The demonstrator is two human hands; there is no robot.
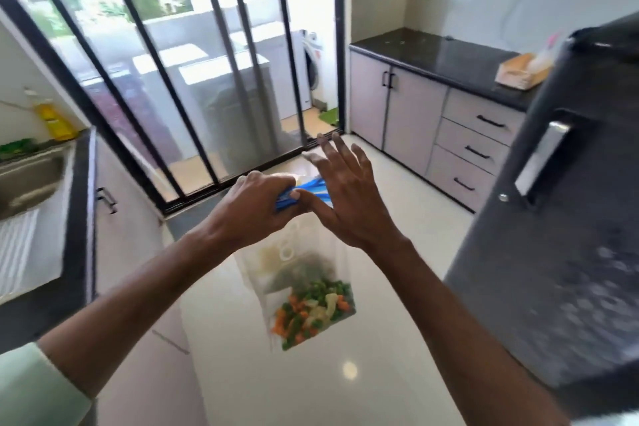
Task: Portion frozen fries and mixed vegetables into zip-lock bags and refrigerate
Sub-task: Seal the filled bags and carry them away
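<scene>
Clear zip-lock bags hang in mid-air over the floor, bunched at their blue zip strips. The front bag holds mixed vegetables, green, orange and pale pieces, at its bottom. My left hand grips the bunched blue tops. My right hand is beside it with fingers spread and straight, its thumb lying against the blue strips. What the bags behind the front one hold is blurred.
A dark grey fridge with a silver handle stands shut at the right. A black counter with drawers and a wooden tray lies beyond it. A sink and counter lie at left. Sliding glass doors stand ahead over pale floor.
</scene>
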